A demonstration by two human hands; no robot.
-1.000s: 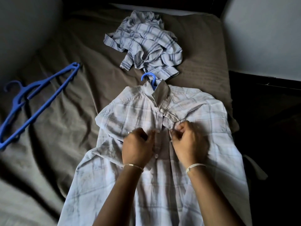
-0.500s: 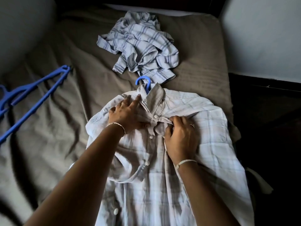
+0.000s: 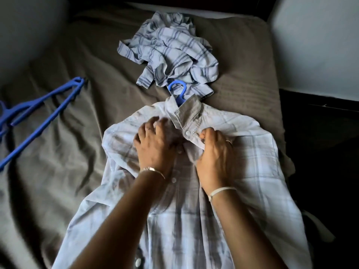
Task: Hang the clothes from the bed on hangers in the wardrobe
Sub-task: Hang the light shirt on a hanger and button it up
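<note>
Shirt (image 3: pixel 242 152): pale plaid, creased, lay flat on bed (image 3: pixel 77 142) beneath the fingers; hanger hook (image 3: pixel 177 90) protruded beyond fingertips.
Left hand (image 3: pixel 155 146): fingers spread, pressing fabric.
Right hand (image 3: pixel 215 158): fingers curled, gripping placket.

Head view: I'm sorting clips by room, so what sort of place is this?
Most likely a bedroom: a bed with a brown sheet, a checked shirt laid on it with a blue hanger in its collar, a crumpled striped shirt beyond, and a spare hanger at the left.
</note>
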